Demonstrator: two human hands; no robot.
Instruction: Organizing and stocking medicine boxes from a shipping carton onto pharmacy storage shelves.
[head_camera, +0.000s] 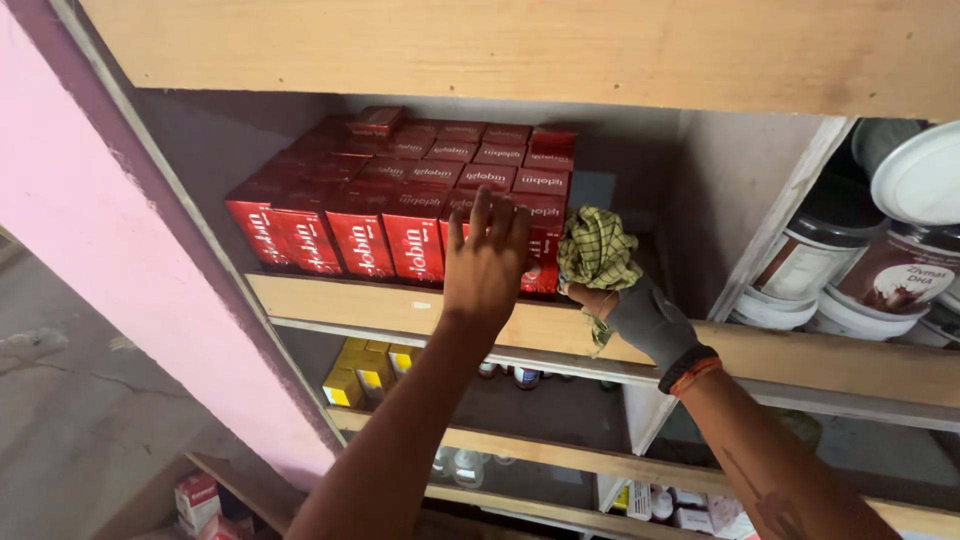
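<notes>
Rows of red cartons (400, 200) fill a wooden shelf (400, 305), several deep. My left hand (487, 262) is bare, fingers spread, pressed flat against the front of the rightmost red cartons. My right hand (640, 315) wears a grey glove and is closed on a yellow-green checked cloth (597, 250), held just right of the cartons at the shelf's front edge. Part of the rightmost carton is hidden behind my left hand.
A wooden divider (770, 220) separates the cartons from large dark jars with white lids (880, 270) on the right. Yellow boxes (365, 370) and small bottles (520, 377) stand on the shelf below. A pink wall (90, 250) borders the left.
</notes>
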